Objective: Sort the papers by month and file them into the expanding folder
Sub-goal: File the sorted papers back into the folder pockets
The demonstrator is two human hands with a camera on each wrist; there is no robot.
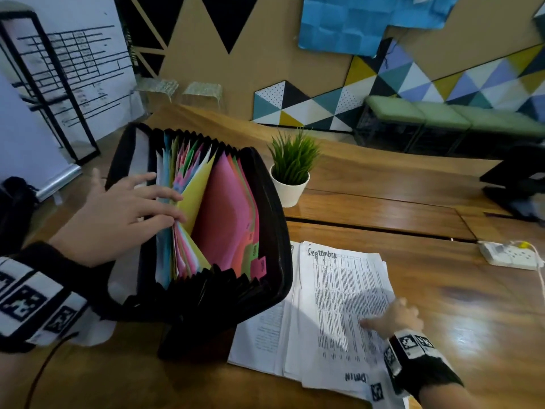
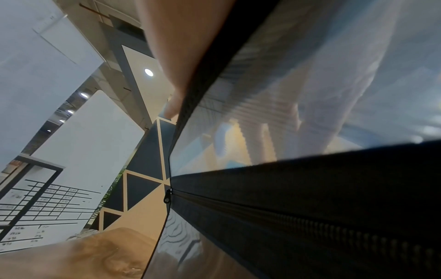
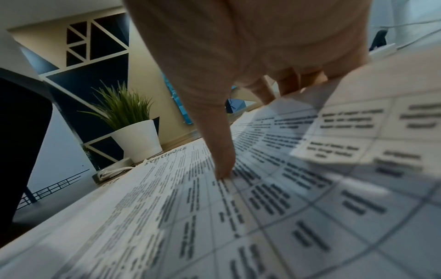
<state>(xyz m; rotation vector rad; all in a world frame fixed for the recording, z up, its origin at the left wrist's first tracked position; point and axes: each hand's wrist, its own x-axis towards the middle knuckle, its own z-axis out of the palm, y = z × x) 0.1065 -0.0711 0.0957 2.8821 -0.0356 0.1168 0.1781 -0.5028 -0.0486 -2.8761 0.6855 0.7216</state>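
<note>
We held folder (image 1: 194, 225) dividers apart w/ flat left hand (image 1: 118, 214); right hand (image 1: 395, 318) pinched Sept sheet (image 1: 345, 293). Best lift it clean.

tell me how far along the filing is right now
Done: the expanding folder stands open on the table, its coloured dividers fanned. Whether papers are already filed cannot be told. In hand: the left hand spreads the dividers apart, while the right hand lifts the edge of the top sheet, headed September. Left: that sheet and the stack of papers beneath still need filing.
</note>
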